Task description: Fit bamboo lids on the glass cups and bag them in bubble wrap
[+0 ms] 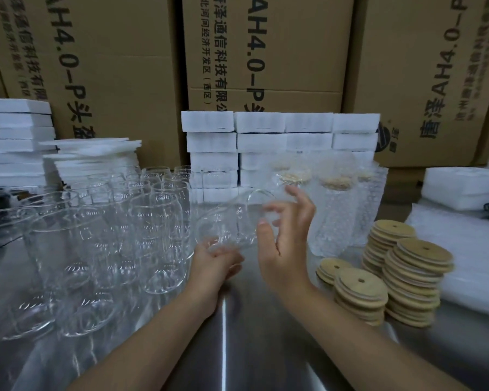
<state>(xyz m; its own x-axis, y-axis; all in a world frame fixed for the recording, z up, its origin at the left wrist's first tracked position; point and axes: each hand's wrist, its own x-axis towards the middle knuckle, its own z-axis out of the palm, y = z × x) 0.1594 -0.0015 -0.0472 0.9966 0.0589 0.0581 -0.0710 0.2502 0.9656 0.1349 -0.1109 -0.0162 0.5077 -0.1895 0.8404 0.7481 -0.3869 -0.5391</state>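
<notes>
A clear glass cup [232, 218] is tilted above the steel table, its mouth pointing up and to the right. My left hand [218, 263] grips its base from below. My right hand [285, 238] is beside the cup's mouth with its fingers spread and loosely curved; whether they touch the glass I cannot tell. It holds no lid. Stacks of round bamboo lids [415, 277] with a centre hole stand to the right. Several lidded cups in bubble wrap [333, 210] stand behind my right hand.
Several bare glass cups [102, 235] crowd the table's left half. White foam blocks [280, 136] are stacked at the back, more foam [14, 136] at far left. Bubble wrap sheets [472, 249] lie at the right. Cardboard boxes [119, 66] form the back wall.
</notes>
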